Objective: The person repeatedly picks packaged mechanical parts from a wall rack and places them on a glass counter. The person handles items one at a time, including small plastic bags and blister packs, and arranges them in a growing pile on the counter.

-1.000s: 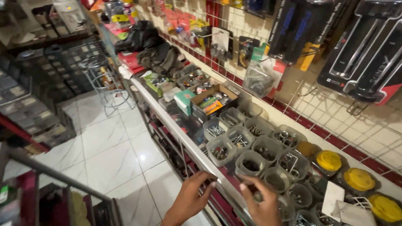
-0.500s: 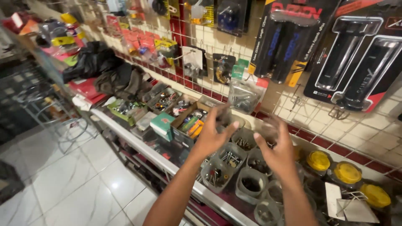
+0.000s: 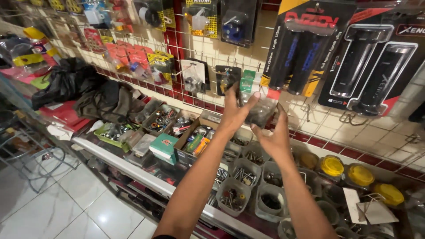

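While both arms reach up to the wire rack [image 3: 310,110], the left hand [image 3: 233,111] and right hand [image 3: 275,138] pinch a clear plastic bag [image 3: 261,110] hanging there, grip clamped; its dark contents are hard to make out above the bench's tubs [image 3: 233,199].

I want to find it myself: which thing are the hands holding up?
Look at the wire grid wall above the shelf of screw cups. Left hand and right hand hold a clear plastic bag. Its neighbours hang on hooks; it does not.
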